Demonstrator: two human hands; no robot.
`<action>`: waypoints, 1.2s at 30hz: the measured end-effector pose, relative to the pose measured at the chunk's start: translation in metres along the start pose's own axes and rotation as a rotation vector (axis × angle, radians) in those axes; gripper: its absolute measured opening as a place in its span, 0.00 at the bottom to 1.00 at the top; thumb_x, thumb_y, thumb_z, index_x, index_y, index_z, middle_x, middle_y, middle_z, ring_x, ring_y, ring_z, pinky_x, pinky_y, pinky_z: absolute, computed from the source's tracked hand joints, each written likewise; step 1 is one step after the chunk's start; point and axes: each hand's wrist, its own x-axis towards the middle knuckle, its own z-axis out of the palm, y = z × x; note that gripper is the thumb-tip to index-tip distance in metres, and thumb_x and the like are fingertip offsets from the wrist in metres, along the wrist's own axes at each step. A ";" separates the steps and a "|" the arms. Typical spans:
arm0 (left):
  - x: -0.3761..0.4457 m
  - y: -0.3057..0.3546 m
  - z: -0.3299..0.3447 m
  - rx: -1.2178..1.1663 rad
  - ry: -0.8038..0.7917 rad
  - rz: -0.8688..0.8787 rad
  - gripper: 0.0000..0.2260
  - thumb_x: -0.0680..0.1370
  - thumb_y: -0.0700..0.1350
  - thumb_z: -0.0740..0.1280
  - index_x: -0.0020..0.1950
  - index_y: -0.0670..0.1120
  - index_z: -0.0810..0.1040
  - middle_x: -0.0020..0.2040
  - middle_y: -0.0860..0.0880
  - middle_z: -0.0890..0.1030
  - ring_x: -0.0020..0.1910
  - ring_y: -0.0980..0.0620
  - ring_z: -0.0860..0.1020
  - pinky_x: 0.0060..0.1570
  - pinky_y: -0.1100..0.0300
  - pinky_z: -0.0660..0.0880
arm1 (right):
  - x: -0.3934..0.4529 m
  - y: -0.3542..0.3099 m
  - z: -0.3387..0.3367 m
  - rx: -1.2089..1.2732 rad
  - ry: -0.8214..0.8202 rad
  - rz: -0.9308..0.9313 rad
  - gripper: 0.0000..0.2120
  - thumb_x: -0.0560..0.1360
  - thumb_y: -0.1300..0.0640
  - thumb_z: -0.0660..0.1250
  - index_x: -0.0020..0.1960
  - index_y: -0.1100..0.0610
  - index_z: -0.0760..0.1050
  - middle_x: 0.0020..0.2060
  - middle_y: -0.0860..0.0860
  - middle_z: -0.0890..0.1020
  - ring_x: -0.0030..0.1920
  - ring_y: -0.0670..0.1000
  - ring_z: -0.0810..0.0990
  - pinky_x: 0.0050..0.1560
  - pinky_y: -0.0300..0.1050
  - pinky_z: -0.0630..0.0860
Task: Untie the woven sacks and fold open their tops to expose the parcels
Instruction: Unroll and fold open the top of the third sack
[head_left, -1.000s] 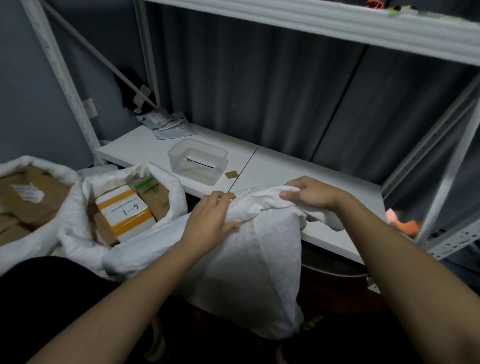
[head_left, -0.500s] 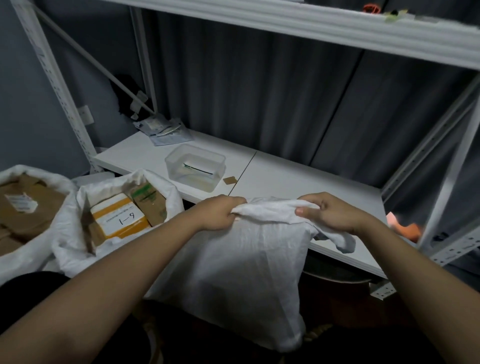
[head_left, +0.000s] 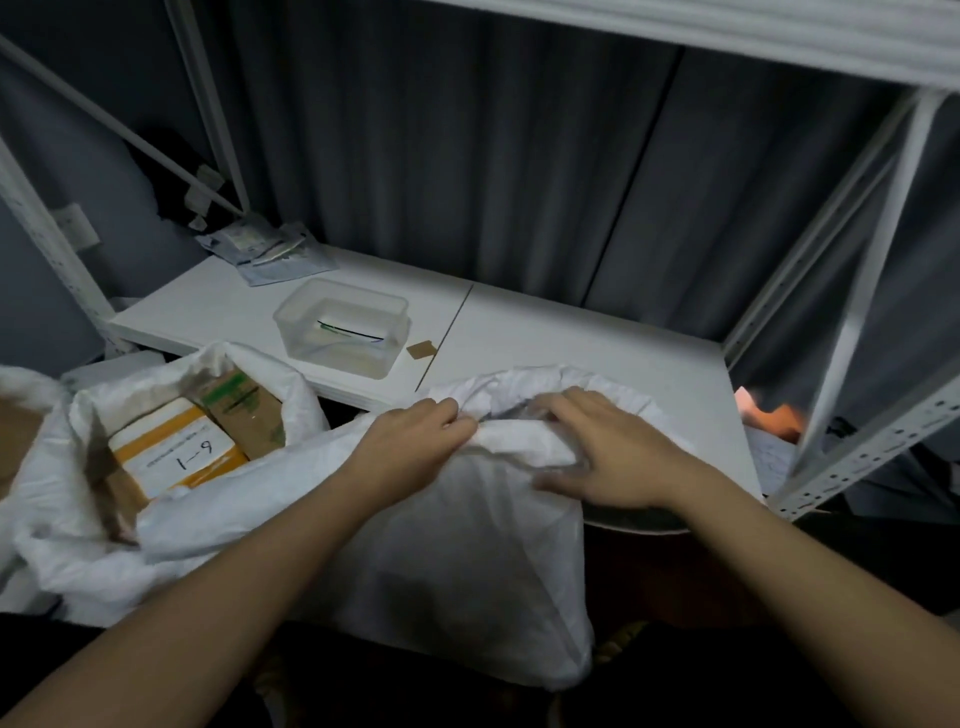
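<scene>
A white woven sack (head_left: 467, 561) stands in front of me against the shelf edge, its top bunched and creased. My left hand (head_left: 410, 441) grips the left part of the sack's top edge with curled fingers. My right hand (head_left: 602, 457) lies on the right part of the top, fingers spread over the fabric and blurred. What is inside this sack is hidden. To its left stands a second sack (head_left: 78, 499) with its top folded open, showing a box with orange stripes marked "6-1" (head_left: 176, 452) and a brown carton (head_left: 244, 410).
A white shelf board (head_left: 545, 343) runs behind the sacks, carrying a clear plastic tub (head_left: 343, 327), a small brown card (head_left: 421, 351) and some plastic pouches (head_left: 270, 254). White shelf uprights (head_left: 857, 322) stand at right. A third open sack (head_left: 15, 410) shows at far left.
Both hands have shifted along the sack's top; the right hand went from pinching the edge to lying spread over it, and the top fabric has loosened and spread toward the shelf.
</scene>
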 end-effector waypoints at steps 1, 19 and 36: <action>-0.002 0.000 0.000 0.027 0.036 0.026 0.13 0.67 0.37 0.67 0.47 0.46 0.68 0.37 0.46 0.74 0.31 0.46 0.74 0.21 0.60 0.65 | 0.010 -0.007 0.005 0.087 -0.072 0.052 0.34 0.71 0.35 0.66 0.72 0.41 0.58 0.68 0.45 0.69 0.66 0.48 0.68 0.63 0.50 0.69; -0.036 -0.009 0.003 -0.484 -0.531 -0.444 0.22 0.76 0.58 0.64 0.65 0.46 0.74 0.59 0.50 0.77 0.60 0.50 0.74 0.59 0.57 0.69 | 0.036 -0.033 0.081 -0.275 0.158 -0.251 0.17 0.68 0.65 0.62 0.55 0.57 0.80 0.39 0.56 0.81 0.33 0.58 0.80 0.25 0.44 0.74; -0.097 0.027 -0.026 -1.449 0.186 -1.789 0.31 0.72 0.55 0.72 0.67 0.42 0.64 0.63 0.38 0.72 0.52 0.44 0.77 0.39 0.55 0.80 | 0.031 -0.072 0.090 0.640 0.071 0.224 0.10 0.78 0.53 0.65 0.51 0.58 0.81 0.44 0.50 0.83 0.41 0.41 0.78 0.41 0.29 0.70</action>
